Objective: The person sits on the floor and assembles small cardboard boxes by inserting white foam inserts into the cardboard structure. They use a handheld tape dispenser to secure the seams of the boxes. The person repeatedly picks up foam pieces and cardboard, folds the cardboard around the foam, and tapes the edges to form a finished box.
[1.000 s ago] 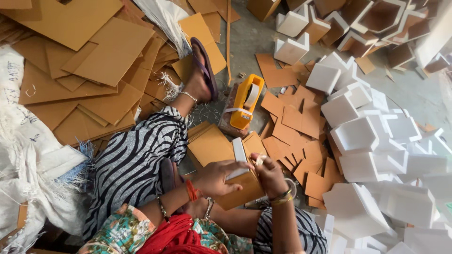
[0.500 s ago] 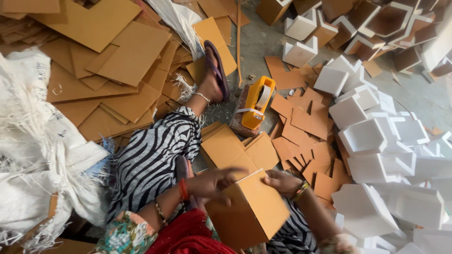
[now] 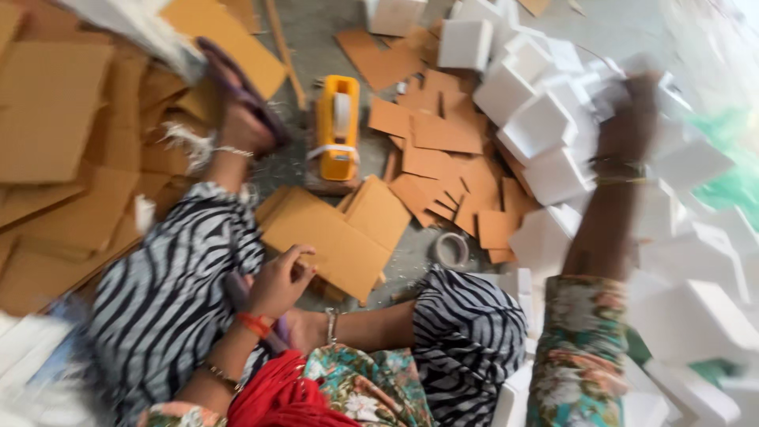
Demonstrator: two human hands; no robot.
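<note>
- Left hand (image 3: 278,278), lower middle, fingers curled, pressing flat brown cardboard (image 3: 336,231).
- Right hand (image 3: 628,107), upper right, reaching into white foam blocks (image 3: 545,119); blurred, grip unclear.
- Next, probably: gripping one block firmly.

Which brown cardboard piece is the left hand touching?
The big flattened cardboard box lying by the knees, just below the yellow tape dispenser. The left hand rests on its near edge; the other cardboard pieces lie untouched farther off.
</note>
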